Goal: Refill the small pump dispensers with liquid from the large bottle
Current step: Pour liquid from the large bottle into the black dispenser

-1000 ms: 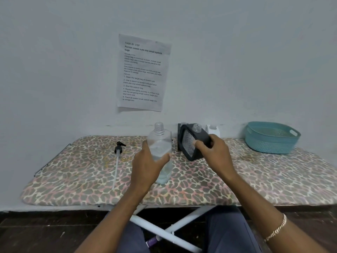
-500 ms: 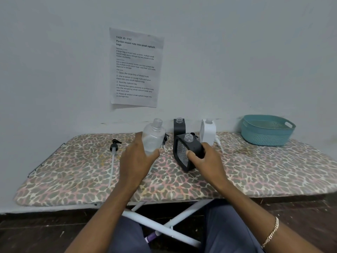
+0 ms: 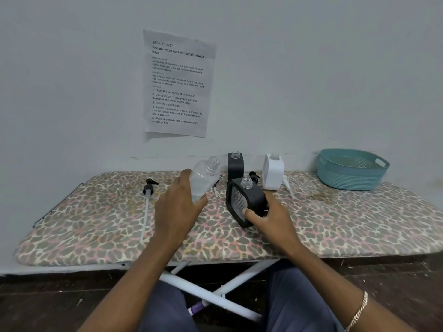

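A large clear bottle (image 3: 203, 178) is gripped by the left hand (image 3: 177, 207), whose fingers and thumb are curled round its lower body. The bottle is held tilted above the middle of the ironing board (image 3: 96, 224), its uncapped neck pointing up and to the right. Just to its right a small black dispenser (image 3: 247, 202) is held by the right hand (image 3: 271, 219): the thumb is pressed against the lower front edge and the fingers are wrapped round the far side. This dispenser is tilted, its open clear neck is uppermost, no pump is fitted, and a pale meshed face is turned to the left. The two necks are kept near each other but apart. Behind them, along the back edge by the wall, a second black dispenser (image 3: 235, 165) and a white dispenser (image 3: 273, 172) are stood upright, both with open necks. A black pump head (image 3: 254, 175) is seen between them, and a white tube (image 3: 287, 185) lies beside the white one. Toward the left end a pump with a long tube (image 3: 146, 202) is laid flat, well apart from the hands. At the right back corner a teal basket (image 3: 350, 173) is placed. A printed sheet (image 3: 177, 85) is fixed to the wall above. A chain bracelet (image 3: 359, 310) is worn on the right wrist.
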